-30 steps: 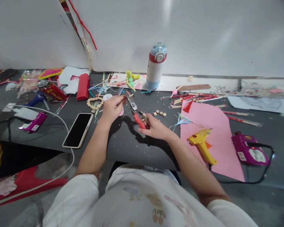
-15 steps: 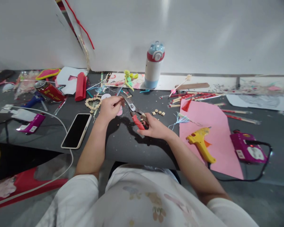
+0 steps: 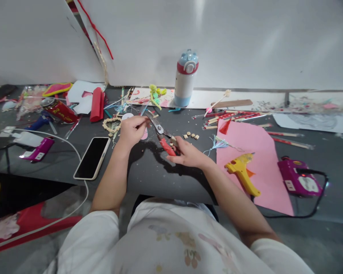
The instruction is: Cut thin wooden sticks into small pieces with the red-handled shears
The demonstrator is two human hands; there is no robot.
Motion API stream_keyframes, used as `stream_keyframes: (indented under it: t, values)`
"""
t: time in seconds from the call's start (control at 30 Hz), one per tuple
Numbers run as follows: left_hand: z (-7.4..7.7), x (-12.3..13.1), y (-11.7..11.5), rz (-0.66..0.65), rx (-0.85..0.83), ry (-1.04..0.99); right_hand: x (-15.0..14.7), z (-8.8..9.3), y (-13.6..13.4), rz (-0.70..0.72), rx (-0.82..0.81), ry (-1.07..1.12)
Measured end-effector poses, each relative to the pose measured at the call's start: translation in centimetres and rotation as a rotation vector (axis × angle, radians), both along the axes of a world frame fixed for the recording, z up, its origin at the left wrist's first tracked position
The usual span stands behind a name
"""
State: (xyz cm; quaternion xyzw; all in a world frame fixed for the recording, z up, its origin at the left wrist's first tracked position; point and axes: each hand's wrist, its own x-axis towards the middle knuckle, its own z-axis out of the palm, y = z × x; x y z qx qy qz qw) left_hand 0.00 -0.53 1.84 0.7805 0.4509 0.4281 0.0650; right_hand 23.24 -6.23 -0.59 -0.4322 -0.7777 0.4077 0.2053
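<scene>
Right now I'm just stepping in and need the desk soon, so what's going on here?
A person sits at a cluttered dark table. Their right hand grips red-handled scissors, blades pointing toward the left hand, which pinches a small thin piece at the blades. A phone lies to the left; a yellow glue gun rests on pink paper to the right.

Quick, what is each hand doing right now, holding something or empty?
Left hand: closed, pinching a small stick at the blades.
Right hand: closed on the scissors, by their red handles.
</scene>
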Motion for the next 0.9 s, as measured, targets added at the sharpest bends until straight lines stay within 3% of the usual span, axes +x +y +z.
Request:
stream_keyframes:
  t: [0.33,0.9]
  values:
    - [-0.38,0.12,0.25,0.049,-0.044,-0.079,-0.42,-0.29,-0.17,-0.065,-0.009,0.014]
    - [-0.13,0.04,0.37,-0.024,-0.18,-0.249,-0.31,-0.46,-0.2,-0.073,0.078,-0.022]
